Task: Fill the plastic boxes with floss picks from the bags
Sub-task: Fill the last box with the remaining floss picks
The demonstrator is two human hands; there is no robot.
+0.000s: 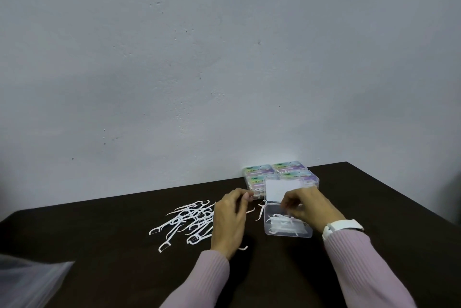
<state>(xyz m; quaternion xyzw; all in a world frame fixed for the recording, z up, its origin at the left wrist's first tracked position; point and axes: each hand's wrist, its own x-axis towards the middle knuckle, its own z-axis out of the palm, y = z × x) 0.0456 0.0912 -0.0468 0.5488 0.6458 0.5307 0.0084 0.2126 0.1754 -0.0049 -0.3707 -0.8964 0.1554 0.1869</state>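
Observation:
A clear plastic box (289, 231) stands open on the dark table (124, 257), its lid (279, 190) raised, with several white floss picks inside. My right hand (306, 205) hovers over the box with fingers curled, pinching a floss pick above it. My left hand (232, 217) sits left of the box, fingers curled, pinching floss picks near its fingertips. A loose pile of white floss picks (189, 220) lies left of my left hand. One single pick (260, 210) lies between my hand and the box.
Several closed, labelled plastic boxes (262, 170) are stacked against the wall behind the open box. A clear plastic bag (30, 280) lies at the lower left corner. The table's right edge runs diagonally at the far right.

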